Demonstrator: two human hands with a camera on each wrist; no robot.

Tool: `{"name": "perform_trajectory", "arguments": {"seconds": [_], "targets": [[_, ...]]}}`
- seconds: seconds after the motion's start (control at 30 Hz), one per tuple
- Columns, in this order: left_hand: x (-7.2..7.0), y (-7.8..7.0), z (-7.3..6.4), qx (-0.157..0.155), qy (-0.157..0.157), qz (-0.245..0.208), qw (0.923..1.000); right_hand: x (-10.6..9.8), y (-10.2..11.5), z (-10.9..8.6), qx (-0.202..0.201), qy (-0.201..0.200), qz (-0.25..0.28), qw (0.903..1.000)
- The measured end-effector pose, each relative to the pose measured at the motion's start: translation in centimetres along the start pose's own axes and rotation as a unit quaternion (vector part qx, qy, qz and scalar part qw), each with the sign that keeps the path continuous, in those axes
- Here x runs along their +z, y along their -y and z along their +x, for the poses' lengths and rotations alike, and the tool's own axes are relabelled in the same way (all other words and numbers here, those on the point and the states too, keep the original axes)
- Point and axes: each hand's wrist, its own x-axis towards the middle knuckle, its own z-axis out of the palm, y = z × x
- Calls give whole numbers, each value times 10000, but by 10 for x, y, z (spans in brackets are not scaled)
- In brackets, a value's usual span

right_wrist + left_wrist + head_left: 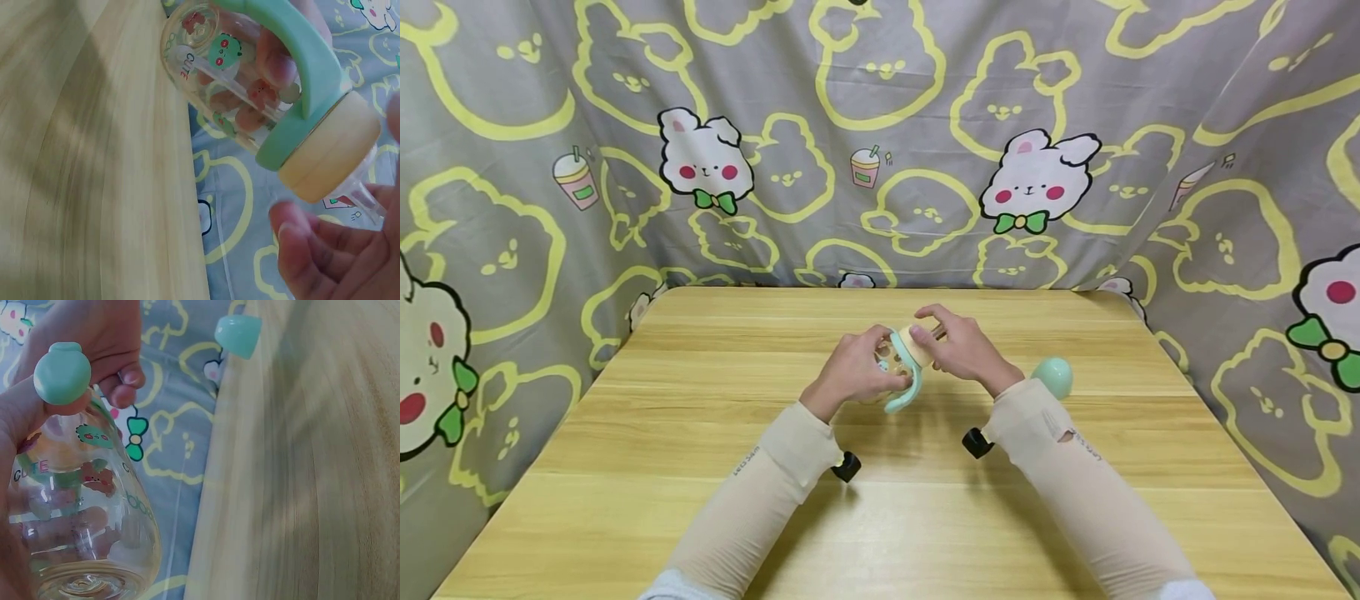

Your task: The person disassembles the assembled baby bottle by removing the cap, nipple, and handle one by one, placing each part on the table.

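My left hand point(857, 364) grips a clear baby bottle point(215, 81) by its body, holding it tilted above the table. Printed cartoon faces and the word CUTE show on the bottle. Its mint-green handle point(309, 56) arches beside a cream screw collar point(331, 150), with a clear teat point(362, 195) on top. Around the collar and teat end is my right hand point(962, 343), thumb and fingers spread apart. In the right wrist view its fingertips point(290, 231) stand a little away from the collar. The left wrist view shows the rounded green handle end point(62, 375) over the left fingers.
A mint-green domed cap point(1054, 377) stands on the wooden table point(700, 500), beyond my right forearm. A patterned curtain point(910, 108) hangs behind the table and along its sides. Black wrist mounts point(977, 442) hang below both sleeves.
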Motion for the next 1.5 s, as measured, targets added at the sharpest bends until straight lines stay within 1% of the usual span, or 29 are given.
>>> {"name": "perform_trajectory", "arguments": {"seconds": [0.07, 0.13, 0.27, 0.37, 0.43, 0.53, 0.63, 0.7, 0.77, 0.83, 1.1, 1.37, 1.43, 1.5], "targets": [[0, 0, 0, 3, 0, 14, 10000, 0, 1, 0, 92, 125, 215, 9996], [0, 0, 0, -10, 19, -27, 10000, -1, 0, 0, 65, 204, 369, 9991], [0, 2, -1, -26, 8, -124, 9999, -4, -3, -2, -198, 378, 659, 9969], [0, 2, -1, 7, -36, -98, 9999, -6, -5, -3, -419, 494, 828, 9945], [0, 2, -1, 21, -61, -71, 10000, -6, -5, -3, -558, 503, 769, 9942], [0, 2, -2, 30, -91, -59, 9999, -6, -4, -3, -656, 385, 411, 9963], [0, 2, -2, 26, -90, -72, 9999, -5, -3, -3, -544, 272, 84, 9981], [0, 2, -3, 23, -82, -92, 9999, -4, -2, -2, -405, 245, -7, 9989], [-1, 2, -3, 18, -67, -132, 9999, -3, -2, -2, -306, 290, 14, 9991], [0, 2, -3, 15, -57, -168, 9998, -2, -2, -1, -292, 346, 40, 9990], [1, 4, -2, 13, -54, -217, 9997, -3, -3, -2, -589, 489, 235, 9968], [1, 4, -2, -56, -50, -152, 9999, -6, -3, -4, -851, 653, 701, 9918], [2, 4, -2, -69, -70, -146, 9998, -5, -4, -4, -891, 651, 643, 9918], [2, 4, -2, -75, -91, -140, 9998, -4, -4, -3, -897, 603, 446, 9931]]}}
